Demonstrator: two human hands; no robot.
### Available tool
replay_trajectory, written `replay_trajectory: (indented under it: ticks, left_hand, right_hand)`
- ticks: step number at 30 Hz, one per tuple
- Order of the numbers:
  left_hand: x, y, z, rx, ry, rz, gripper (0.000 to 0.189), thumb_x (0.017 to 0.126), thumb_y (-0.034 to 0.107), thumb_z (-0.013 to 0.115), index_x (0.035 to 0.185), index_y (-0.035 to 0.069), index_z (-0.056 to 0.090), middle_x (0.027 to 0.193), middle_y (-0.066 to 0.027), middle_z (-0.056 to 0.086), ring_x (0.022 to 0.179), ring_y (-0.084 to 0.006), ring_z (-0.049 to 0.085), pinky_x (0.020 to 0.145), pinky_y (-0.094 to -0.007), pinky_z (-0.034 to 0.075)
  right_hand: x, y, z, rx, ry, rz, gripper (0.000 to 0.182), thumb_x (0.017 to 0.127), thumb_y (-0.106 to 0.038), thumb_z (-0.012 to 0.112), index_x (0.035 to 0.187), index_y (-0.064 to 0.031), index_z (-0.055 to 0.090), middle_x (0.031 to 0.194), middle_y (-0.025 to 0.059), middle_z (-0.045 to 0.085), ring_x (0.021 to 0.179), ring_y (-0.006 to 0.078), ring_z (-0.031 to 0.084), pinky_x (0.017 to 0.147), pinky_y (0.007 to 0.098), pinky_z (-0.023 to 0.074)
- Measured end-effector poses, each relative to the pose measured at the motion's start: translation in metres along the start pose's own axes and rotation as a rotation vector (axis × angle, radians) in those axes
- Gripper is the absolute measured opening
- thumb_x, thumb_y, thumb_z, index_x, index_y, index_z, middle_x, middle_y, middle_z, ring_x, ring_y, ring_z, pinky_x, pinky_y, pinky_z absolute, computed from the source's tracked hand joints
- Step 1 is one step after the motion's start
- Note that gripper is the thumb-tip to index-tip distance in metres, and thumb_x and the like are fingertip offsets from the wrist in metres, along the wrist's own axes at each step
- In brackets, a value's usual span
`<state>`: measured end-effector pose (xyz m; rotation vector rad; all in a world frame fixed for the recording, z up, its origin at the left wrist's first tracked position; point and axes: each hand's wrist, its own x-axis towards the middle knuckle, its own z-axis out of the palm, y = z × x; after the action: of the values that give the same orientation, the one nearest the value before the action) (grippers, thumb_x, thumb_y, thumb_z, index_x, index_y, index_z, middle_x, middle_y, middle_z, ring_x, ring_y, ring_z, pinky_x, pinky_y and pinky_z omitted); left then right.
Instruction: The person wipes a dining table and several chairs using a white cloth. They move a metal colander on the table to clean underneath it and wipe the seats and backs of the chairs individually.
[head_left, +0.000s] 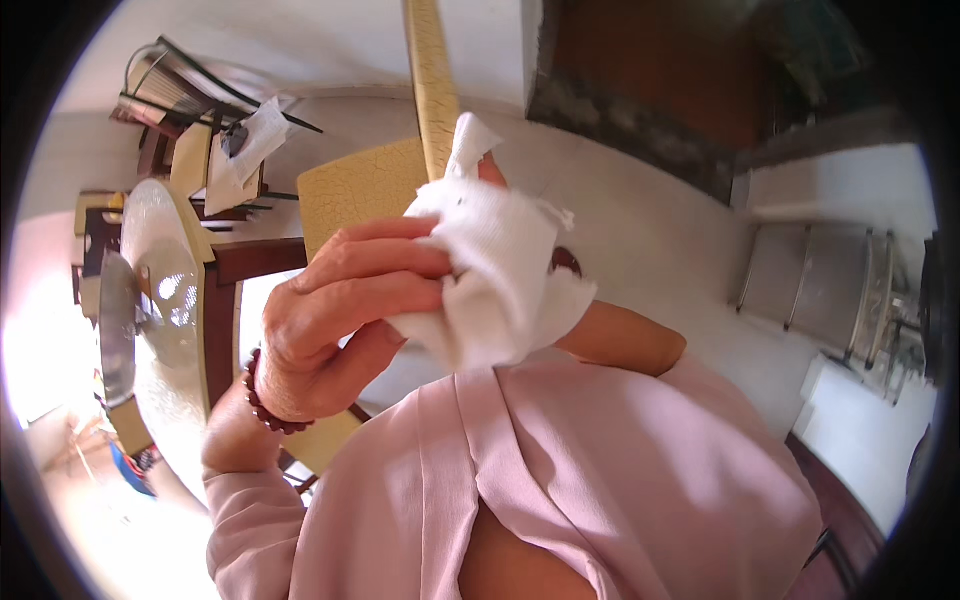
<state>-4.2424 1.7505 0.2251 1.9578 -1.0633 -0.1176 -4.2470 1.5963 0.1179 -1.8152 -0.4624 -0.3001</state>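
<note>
A bunched white knitted cloth (495, 262), possibly a glove, is in front of my chest. My left hand (337, 307), with a dark bead bracelet (262, 401) at its wrist, grips the cloth's left side between fingers and thumb. My right hand (492, 171) is mostly hidden behind or inside the cloth. Only a little of it shows near the top, and its forearm (622, 337) comes out below right. A narrow peak of cloth stands up at the top, and loose threads hang at the right. Behind it are a yellow crackle-patterned chair back (431, 82) and seat (360, 184).
To my left stands a table with a textured, glassy top (157, 225) and a dark brown wooden leg (225, 300). Farther back, papers (259, 142) lie on furniture near a wall. A metal rack (802, 277) is at the right, and a dark opening (652, 90) lies upper right.
</note>
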Motion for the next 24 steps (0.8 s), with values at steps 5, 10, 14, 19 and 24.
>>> replay_trajectory:
  ticks: [5, 10, 14, 19, 24]
  left_hand:
    - [-0.047, -0.019, 0.029, -0.308, 0.295, -0.165, 0.031, 0.063, -0.012, 0.044, 0.089, -0.004, 0.059, 0.105, -0.0184, 0.056, 0.103, -0.031, 0.055, 0.089, -0.0371, 0.043]
    - [-0.068, -0.055, 0.085, -0.353, 0.443, -0.24, 0.033, 0.073, -0.004, 0.059, 0.106, 0.0, 0.057, 0.116, -0.017, 0.053, 0.107, -0.0305, 0.052, 0.086, -0.0342, 0.044]
    - [-0.06, -0.067, 0.1, -0.425, 0.519, -0.216, 0.042, 0.073, -0.001, 0.055, 0.115, 0.001, 0.052, 0.113, -0.0154, 0.049, 0.101, -0.0304, 0.051, 0.087, -0.0344, 0.042]
    - [-0.028, -0.052, 0.08, -0.337, 0.58, -0.065, 0.045, 0.08, 0.015, 0.06, 0.119, -0.002, 0.045, 0.113, -0.0198, 0.044, 0.1, -0.0346, 0.047, 0.09, -0.0361, 0.038]
    - [0.01, -0.058, 0.075, -0.143, 0.488, -0.212, 0.067, 0.088, 0.032, 0.055, 0.135, -0.004, 0.022, 0.132, -0.0281, 0.023, 0.113, -0.0423, 0.038, 0.097, -0.0418, 0.033]
  right_hand:
    - [0.016, -0.001, -0.009, -0.459, -0.156, -0.281, 0.034, 0.071, -0.019, 0.062, 0.096, 0.0021, 0.055, 0.121, 0.0231, 0.041, 0.119, 0.0435, 0.033, 0.094, 0.0607, 0.0253]
    - [0.037, -0.017, -0.026, -0.485, -0.366, -0.355, 0.026, 0.074, -0.008, 0.053, 0.096, 0.0032, 0.06, 0.121, 0.0171, 0.051, 0.13, 0.0407, 0.026, 0.104, 0.0514, 0.0194]
    - [0.07, 0.006, -0.038, -0.407, -0.459, -0.263, 0.042, 0.076, -0.01, 0.05, 0.114, 0.0088, 0.051, 0.131, 0.0213, 0.041, 0.129, 0.0408, 0.025, 0.105, 0.0498, 0.0209]
    - [0.137, 0.055, -0.034, -0.223, -0.264, -0.132, 0.048, 0.082, -0.016, 0.049, 0.122, 0.0103, 0.043, 0.135, 0.0245, 0.035, 0.13, 0.0385, 0.024, 0.106, 0.0404, 0.0225]
    - [0.233, 0.12, -0.032, -0.327, -0.202, -0.12, 0.049, 0.081, -0.023, 0.048, 0.117, 0.0099, 0.048, 0.122, 0.0248, 0.048, 0.116, 0.0314, 0.046, 0.098, 0.0344, 0.0349]
